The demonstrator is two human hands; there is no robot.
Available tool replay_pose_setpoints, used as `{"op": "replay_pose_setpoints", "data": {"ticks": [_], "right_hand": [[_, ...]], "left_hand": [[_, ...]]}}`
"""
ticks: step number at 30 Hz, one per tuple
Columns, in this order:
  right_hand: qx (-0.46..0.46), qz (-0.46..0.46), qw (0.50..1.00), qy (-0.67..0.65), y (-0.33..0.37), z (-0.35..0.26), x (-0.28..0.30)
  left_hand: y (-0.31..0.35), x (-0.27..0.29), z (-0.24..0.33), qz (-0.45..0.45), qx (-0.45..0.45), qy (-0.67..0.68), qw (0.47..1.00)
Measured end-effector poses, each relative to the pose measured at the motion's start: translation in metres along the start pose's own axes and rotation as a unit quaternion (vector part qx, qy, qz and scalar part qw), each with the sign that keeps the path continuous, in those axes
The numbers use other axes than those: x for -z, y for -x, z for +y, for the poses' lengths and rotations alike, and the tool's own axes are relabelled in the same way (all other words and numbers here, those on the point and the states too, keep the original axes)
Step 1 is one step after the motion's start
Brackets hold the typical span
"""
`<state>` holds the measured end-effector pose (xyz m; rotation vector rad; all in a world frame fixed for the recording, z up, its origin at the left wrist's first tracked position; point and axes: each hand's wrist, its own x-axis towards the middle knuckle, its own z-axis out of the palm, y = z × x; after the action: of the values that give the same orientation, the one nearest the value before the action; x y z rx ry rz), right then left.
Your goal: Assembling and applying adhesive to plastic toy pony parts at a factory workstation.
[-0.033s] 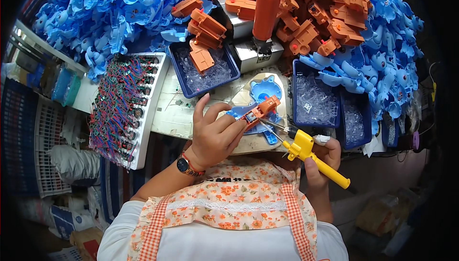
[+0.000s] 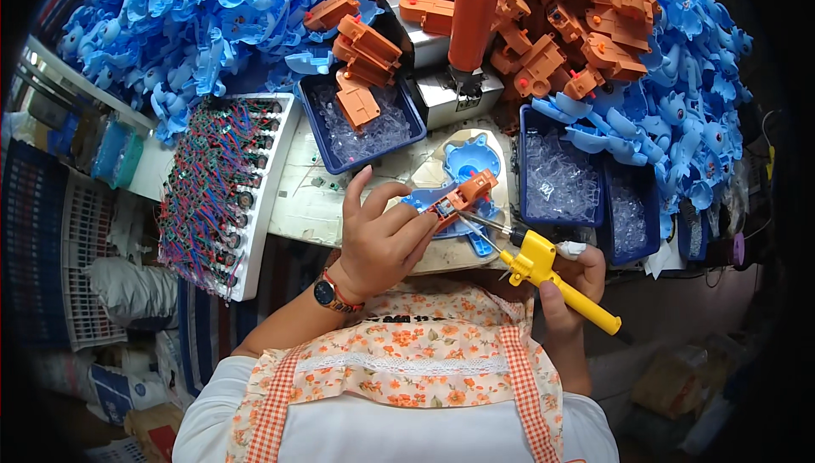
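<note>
My left hand (image 2: 384, 238) is closed on an orange plastic housing (image 2: 463, 198), tilted, with small parts showing inside its open side. Below it lies a blue plastic shell (image 2: 472, 160) on a pale shaped holder (image 2: 498, 145). My right hand (image 2: 570, 286) grips a yellow soldering gun (image 2: 538, 259), its thumb along the handle and a white wrap on one finger. The gun's metal tip and thin side tube point at the housing's lower edge; whether the tip touches it, I cannot make out.
Blue trays (image 2: 363, 163) of clear plastic pieces flank the holder. At left, a white tray (image 2: 270, 200) carries wired speakers. Piles of blue shells (image 2: 246, 13) and orange housings (image 2: 539, 68) rise behind. An orange upright tool (image 2: 477, 22) hangs over a metal block (image 2: 454, 102).
</note>
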<state>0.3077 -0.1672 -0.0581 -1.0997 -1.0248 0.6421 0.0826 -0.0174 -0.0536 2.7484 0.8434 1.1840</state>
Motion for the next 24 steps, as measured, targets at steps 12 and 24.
{"op": "replay_pose_setpoints", "data": {"ticks": [12,24], "right_hand": [[0.256,-0.146,0.941,0.163,-0.023,0.004,0.001],[0.234,-0.207,0.931,0.190,-0.026,-0.006,0.001]], "left_hand": [[-0.003,0.002,0.002,-0.013,0.002,-0.001,1.000],[-0.004,0.003,0.001,-0.027,0.011,0.000,1.000]]}}
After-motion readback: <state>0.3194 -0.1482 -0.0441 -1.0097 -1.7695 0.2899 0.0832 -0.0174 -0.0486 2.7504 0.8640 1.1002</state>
